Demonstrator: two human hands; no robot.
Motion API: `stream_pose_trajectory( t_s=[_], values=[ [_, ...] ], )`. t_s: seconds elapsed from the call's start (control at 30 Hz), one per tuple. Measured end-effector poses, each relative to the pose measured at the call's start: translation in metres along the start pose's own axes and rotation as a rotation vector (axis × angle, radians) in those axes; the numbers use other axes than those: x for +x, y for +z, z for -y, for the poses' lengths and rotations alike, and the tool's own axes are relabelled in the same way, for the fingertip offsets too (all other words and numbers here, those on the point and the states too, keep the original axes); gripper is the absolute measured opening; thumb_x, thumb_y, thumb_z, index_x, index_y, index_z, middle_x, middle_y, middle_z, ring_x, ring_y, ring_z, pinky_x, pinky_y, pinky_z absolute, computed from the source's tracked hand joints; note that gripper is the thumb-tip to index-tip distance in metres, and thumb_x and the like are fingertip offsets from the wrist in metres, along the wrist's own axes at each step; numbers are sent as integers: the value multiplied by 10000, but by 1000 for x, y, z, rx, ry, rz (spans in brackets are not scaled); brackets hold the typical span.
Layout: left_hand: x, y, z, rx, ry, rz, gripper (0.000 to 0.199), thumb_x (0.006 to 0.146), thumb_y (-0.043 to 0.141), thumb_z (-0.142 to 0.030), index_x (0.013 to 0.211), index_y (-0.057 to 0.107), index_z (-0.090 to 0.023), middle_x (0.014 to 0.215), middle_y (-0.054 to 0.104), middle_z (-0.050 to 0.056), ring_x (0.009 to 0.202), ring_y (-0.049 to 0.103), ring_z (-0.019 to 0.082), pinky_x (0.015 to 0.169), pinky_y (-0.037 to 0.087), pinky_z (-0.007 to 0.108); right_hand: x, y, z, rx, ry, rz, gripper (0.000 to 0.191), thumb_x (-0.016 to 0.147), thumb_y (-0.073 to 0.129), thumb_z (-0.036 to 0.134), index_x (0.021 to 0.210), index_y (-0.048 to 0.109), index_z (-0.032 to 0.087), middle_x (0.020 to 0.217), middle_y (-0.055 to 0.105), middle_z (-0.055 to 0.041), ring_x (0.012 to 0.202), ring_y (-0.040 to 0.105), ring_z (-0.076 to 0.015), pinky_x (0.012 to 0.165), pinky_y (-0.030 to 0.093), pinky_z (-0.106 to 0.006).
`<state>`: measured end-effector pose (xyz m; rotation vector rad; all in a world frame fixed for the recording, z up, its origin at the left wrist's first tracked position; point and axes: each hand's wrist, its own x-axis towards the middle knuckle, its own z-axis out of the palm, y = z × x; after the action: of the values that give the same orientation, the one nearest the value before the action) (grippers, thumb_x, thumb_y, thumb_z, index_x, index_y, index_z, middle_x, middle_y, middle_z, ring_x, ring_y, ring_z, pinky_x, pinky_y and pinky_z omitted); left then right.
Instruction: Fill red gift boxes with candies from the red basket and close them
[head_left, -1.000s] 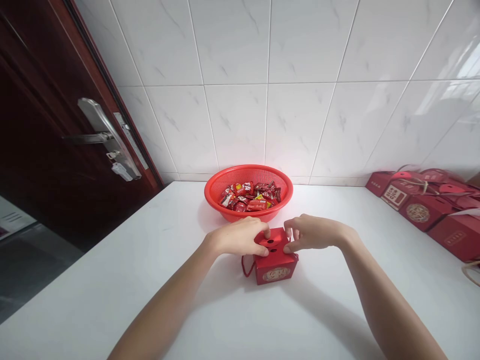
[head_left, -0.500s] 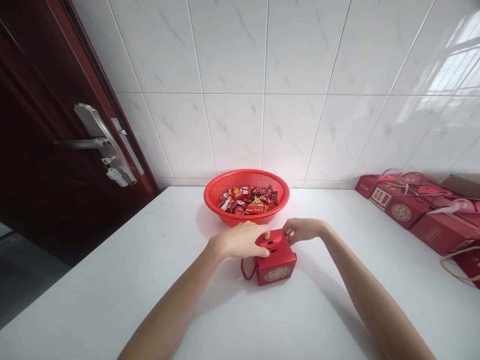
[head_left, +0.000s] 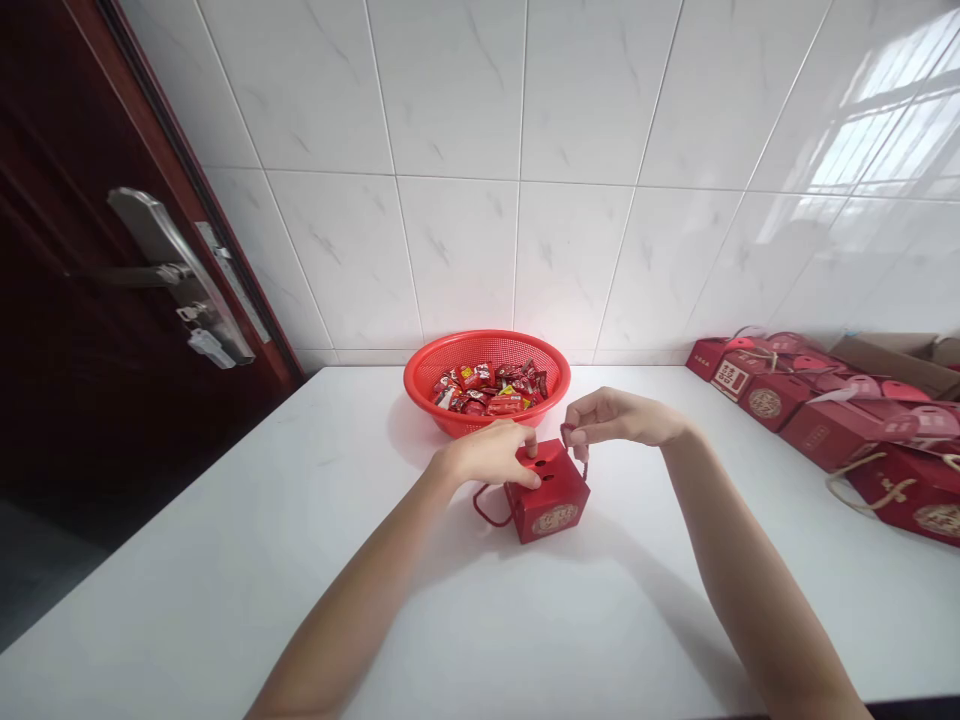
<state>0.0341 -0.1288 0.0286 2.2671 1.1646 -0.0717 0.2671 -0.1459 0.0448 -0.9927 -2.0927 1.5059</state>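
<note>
The tiled wall [head_left: 450, 240] fills the far side, running out of view at the top, with window glare washing out the tiles at the far right. Below it spreads the white tabletop [head_left: 300, 560], its near edge mostly cut off by the bottom of the view. On the left is a dark red door [head_left: 60, 250], cropped and so dark that its lower part is hard to make out; its metal handle [head_left: 187, 280] blurs into shadow. Red gift boxes [head_left: 817, 420] crowd the right of the tabletop, overlapping and cut off at the right edge, and behind them a brown cardboard box [head_left: 885, 365] is partly hidden. A red basket [head_left: 427, 405] sits near the wall. The left hand [head_left: 491, 452] has thumb and forefinger set apart on top of the small red box [head_left: 555, 490]; its other fingers are hidden, so whether its grip is closed on the box I cannot tell. The right hand [head_left: 619, 418] has its grip closed on the right cord [head_left: 586, 468], pinched at the small box's far right side. That box stands on the tabletop, just on the near side of the basket. Wrapped sweets [head_left: 504, 403] lie in the basket, the lower ones covered. The left cord [head_left: 491, 520] loops out on the box's left. Keys [head_left: 210, 345] hang at the door lock, blurred.
</note>
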Motion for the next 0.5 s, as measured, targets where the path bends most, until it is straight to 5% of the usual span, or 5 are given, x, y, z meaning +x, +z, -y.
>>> stream_pose_trajectory(
  t_s=[0.23,0.5],
  values=[
    [-7,-2,-8,-169,112,-173,329,683,745,-272,1000,680,-216,1147,677,49,1121,614,286,739,506,284,14,19,11,-66,23,16,313,825,726,457,838,654,152,710,674,-5,711,639,-149,713,509,-300],
    [-23,-18,-9,-625,211,-371,291,814,678,-234,1102,659,-194,1095,693,65,934,696,207,820,593,338,12,24,12,-38,19,-202,306,812,745,448,822,662,154,741,660,-7,715,624,-152,713,503,-308]
  ],
)
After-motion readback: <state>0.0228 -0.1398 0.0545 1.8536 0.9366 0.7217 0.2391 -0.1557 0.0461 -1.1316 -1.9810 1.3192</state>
